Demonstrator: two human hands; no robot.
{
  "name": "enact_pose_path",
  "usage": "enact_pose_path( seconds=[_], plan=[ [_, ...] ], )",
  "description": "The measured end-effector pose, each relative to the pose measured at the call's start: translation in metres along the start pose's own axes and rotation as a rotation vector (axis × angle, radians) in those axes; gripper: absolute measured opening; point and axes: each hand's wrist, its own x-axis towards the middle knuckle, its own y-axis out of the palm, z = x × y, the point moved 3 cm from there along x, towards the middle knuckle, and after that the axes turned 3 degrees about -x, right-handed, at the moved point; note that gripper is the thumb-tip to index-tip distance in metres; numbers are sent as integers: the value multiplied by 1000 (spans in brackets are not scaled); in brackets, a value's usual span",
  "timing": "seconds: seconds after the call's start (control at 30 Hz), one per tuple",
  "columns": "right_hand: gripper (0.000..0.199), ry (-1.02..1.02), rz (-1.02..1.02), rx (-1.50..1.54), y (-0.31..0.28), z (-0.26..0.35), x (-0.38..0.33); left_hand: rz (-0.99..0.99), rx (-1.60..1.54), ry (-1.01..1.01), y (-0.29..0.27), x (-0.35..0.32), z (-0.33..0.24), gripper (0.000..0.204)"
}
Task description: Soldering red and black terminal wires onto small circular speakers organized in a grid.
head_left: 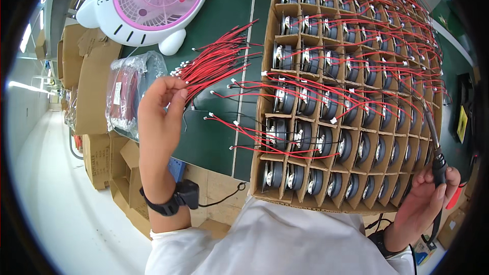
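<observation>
My left hand [164, 109] is closed in a pinch at the near end of a loose bundle of red and black wires [216, 58] with small white connectors. Its fingertips are on wire ends there; how many they grip I cannot make out. In my right hand [432, 191] is a soldering iron [439, 165], held by its black handle, the metal shaft slanting up over the right side of a cardboard divider tray [305, 203]. Round speakers [303, 135] stand on edge in the tray's cells. Red and black wires trail from the farther rows; the nearest row shows none.
A white and pink fan [163, 0] stands at the back left of the green table [209, 145]. A clear plastic bag [127, 89] of wires lies by the left edge. Cardboard boxes [97, 160] stand on the floor at left. A dark device [462, 107] sits at far right.
</observation>
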Motion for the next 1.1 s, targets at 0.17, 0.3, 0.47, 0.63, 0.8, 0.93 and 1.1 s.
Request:
enact_pose_path(
  seconds=[0.17,0.3,0.47,0.63,0.8,0.93,1.1],
  plan=[
    [38,-14,-34,-24,6,1,1,71,214,183,15,19,38,6],
    [40,-18,-44,-49,7,2,-1,31,288,251,16,23,35,6],
    [39,-20,-43,-56,11,2,-2,30,35,135,-7,34,23,5],
    [39,-29,-41,-67,18,6,-1,9,-259,-15,-30,28,1,20],
    [41,-51,-9,-71,19,9,-1,68,-294,-189,-39,8,-8,29],
    [43,-49,35,-64,19,11,0,62,-309,-262,-40,9,9,35],
    [43,-62,72,-58,19,11,1,59,-591,-299,-43,8,29,36]
  ],
)
